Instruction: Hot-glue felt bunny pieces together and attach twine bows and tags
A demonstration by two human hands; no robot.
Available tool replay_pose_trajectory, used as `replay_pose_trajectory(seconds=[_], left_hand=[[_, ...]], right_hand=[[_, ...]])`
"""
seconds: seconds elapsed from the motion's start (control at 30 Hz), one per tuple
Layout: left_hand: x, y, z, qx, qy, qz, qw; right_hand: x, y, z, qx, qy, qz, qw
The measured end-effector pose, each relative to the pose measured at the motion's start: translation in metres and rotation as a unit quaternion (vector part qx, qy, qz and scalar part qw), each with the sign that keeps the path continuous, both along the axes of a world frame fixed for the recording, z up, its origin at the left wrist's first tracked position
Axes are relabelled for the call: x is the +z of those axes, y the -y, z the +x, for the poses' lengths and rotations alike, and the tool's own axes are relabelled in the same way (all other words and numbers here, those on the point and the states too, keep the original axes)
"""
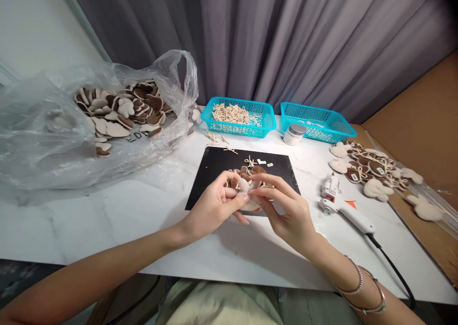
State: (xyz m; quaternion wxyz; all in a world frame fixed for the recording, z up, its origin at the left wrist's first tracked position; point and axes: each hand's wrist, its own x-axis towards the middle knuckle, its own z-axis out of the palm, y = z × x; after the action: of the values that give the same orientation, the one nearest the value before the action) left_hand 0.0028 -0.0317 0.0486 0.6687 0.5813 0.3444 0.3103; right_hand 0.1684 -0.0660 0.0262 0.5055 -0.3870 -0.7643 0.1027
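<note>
Holding cream pc (pixel 243 185) w/ both hands (pixel 214 198) (pixel 290 213); labels (pixel 270 164) illegible.

My hands (pixel 211 201) hide much of the pale fabric piece (pixel 244 185) and some brown pieces (pixel 258 171) behind it, the print on the loose labels (pixel 270 164) is too small to read, and the left edge cuts off my plastic bag (pixel 32 158).

Small craft workspace, indicated by glue gun (pixel 346 213), basket (pixel 238 130) of cord bows (pixel 232 114), plastic bag (pixel 36 148) of plush pieces (pixel 143 105), table (pixel 107 215) before curtain (pixel 243 38)
</note>
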Motion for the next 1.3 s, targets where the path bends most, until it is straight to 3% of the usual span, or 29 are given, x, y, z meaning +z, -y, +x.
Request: replay_pose_trajectory(seconds=[0.6, 0.7, 0.8, 0.93, 1.03, 1.2, 1.3], left_hand=[[0.0, -0.004, -0.002, 0.002, -0.013, -0.011, 1.0], [-0.001, -0.005, -0.001, -0.003, -0.016, -0.016, 1.0], [0.0, -0.003, -0.001, -0.005, -0.034, -0.009, 0.999], [0.0, 0.0, 0.0, -0.023, -0.073, 0.022, 0.997], [-0.004, 0.002, -0.001, -0.026, -0.133, 0.087, 0.987], [-0.012, 0.005, -0.002, 0.008, -0.209, 0.261, 0.942], [-0.012, 0.004, -0.002, -0.01, -0.196, 0.206, 0.959]], right_hand=[[-0.002, -0.002, 0.0, -0.008, -0.003, 0.007, 1.0], [0.0, -0.002, 0.001, 0.014, -0.064, -0.059, 0.996], [0.001, -0.003, 0.005, 0.045, -0.157, -0.172, 0.971], [0.001, -0.006, 0.011, 0.081, -0.131, -0.296, 0.943], [0.0, -0.006, 0.009, 0.094, -0.117, -0.317, 0.936], [-0.003, -0.003, 0.004, 0.089, -0.128, -0.308, 0.938], [-0.005, -0.002, 0.003, 0.089, -0.136, -0.302, 0.939]])
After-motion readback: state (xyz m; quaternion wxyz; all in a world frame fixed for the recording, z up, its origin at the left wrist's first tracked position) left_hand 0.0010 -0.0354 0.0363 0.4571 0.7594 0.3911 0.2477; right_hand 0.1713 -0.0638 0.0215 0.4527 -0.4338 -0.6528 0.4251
